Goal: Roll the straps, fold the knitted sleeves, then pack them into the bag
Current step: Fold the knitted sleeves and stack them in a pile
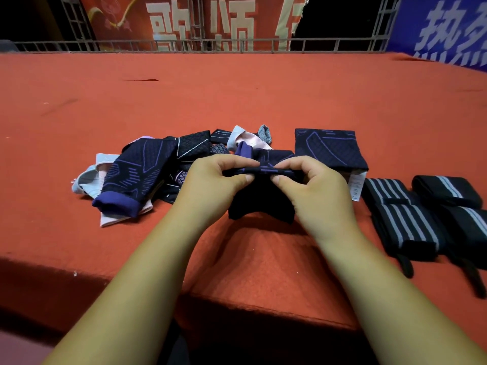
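A dark navy knitted sleeve with purple lines (261, 201) is held up just above the red surface at the centre. My left hand (213, 183) and my right hand (313, 185) both pinch its folded top edge, thumbs nearly meeting. To the left lies a loose pile of knitted sleeves (147, 169), navy, purple, pink and pale blue. A folded navy sleeve (329, 148) with a white tag lies flat behind my right hand. Black straps with grey stripes (403, 217) lie rolled or bunched at the right, and more black straps (448, 191) lie beyond them.
Everything rests on a red carpeted platform (237, 96) whose front edge (263, 306) drops off close to me. A metal railing (184, 44) and red and blue banners stand at the back. No bag is in view.
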